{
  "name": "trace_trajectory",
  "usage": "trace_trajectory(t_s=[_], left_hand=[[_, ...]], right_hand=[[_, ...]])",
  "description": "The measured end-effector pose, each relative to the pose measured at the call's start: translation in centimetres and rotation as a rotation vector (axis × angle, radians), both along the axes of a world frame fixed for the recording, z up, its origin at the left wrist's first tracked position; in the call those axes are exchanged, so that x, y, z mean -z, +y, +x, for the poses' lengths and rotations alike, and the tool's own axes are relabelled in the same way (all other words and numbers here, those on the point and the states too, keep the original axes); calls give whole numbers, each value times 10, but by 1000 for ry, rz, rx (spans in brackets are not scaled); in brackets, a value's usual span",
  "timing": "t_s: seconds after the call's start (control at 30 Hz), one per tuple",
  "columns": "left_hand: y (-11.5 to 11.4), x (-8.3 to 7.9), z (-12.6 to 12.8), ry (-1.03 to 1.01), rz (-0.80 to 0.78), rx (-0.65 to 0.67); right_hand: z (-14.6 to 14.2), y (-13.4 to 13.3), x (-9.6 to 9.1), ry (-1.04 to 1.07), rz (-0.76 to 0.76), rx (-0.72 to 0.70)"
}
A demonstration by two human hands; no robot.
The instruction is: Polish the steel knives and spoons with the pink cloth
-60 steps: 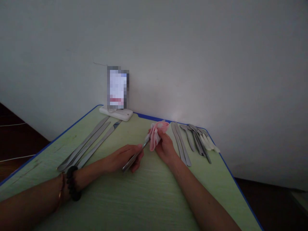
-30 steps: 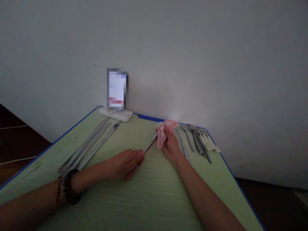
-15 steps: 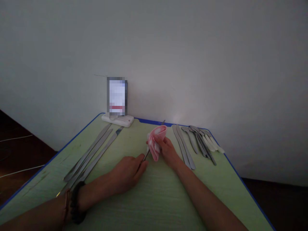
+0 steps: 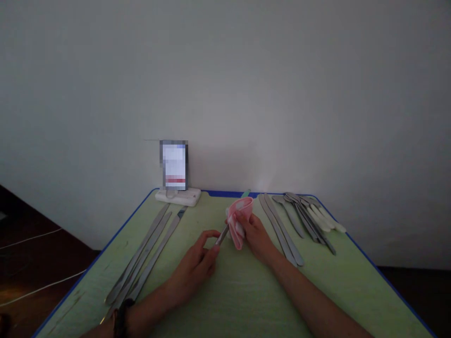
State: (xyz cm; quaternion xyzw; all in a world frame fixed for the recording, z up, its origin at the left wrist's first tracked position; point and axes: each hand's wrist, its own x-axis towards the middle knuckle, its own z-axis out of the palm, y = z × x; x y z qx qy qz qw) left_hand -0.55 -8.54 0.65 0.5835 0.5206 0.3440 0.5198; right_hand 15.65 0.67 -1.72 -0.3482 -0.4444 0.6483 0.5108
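Note:
Between thumb and fingertips, my left hand (image 4: 199, 260) grips the handle of a table knife (image 4: 221, 234). My right hand (image 4: 256, 234) is closed on a pink-and-white cloth (image 4: 241, 218), which is folded around the middle of that knife. Beyond the cloth the blade's tip shows, with a greenish sheen. Several table knives (image 4: 151, 253) lie at the left, partly covered by my left forearm. Two more knives (image 4: 282, 230) lie side by side just right of my right hand.
Right of the two knives are a spoon (image 4: 291, 218), a bunch of metal cutlery (image 4: 310, 225) and some white-handled pieces (image 4: 326, 218). A lit phone (image 4: 175, 164) stands on a white power strip (image 4: 179, 195) at the back. The green table (image 4: 225, 300) has a blue edge and meets a wall.
The camera has tilted up, so the table sits lower in view. My left hand has changed its hold from a wrapped grip to a pinch on the knife handle, exposing more of it.

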Motion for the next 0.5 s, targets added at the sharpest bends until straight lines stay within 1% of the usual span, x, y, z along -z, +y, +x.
trace_trajectory(t_s=[0.1,0.2,0.33,0.5], left_hand=[[4,1,0,-2,-30,-21],[5,1,0,1,-18,4],[3,-1,-3,12,12,62],[1,-8,-3,87,124,59]], right_hand=[[-1,3,0,-5,-8,-10],[-3,2,-6,25,-47,-28],[-4,0,-16,153,-151,-74],[-1,6,-21,320,-259,-44]])
